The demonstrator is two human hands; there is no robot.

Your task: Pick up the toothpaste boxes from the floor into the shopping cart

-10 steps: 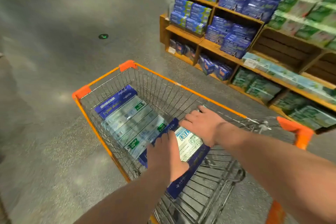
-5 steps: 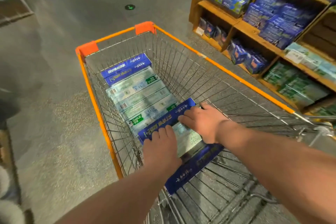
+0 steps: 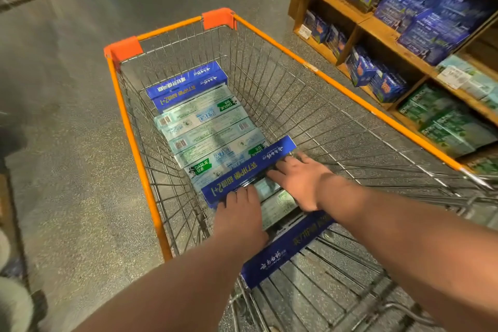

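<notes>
Blue toothpaste box (image 3: 250, 170) under left hand (image 3: 239, 206), right hand (image 3: 299, 180), in cart (image 3: 129, 127).

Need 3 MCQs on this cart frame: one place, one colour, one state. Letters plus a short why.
1. Where does the blue box at the row's far end lie?
A. on the floor beside the cart
B. in the cart, near its front wall
C. on the wooden shelf

2. What colour is the cart's top rim?
A. orange
B. green
C. black

3. What are the two hands doing?
A. gripping the cart handle
B. hanging free above the cart
C. resting on the nearest boxes in the cart

Key:
1 B: it sits on the cart floor just behind the front mesh.
2 A: orange rails and corner caps run round the top.
3 C: the left hand and right hand lie flat, fingers on the blue box and the pale one beneath.
</notes>
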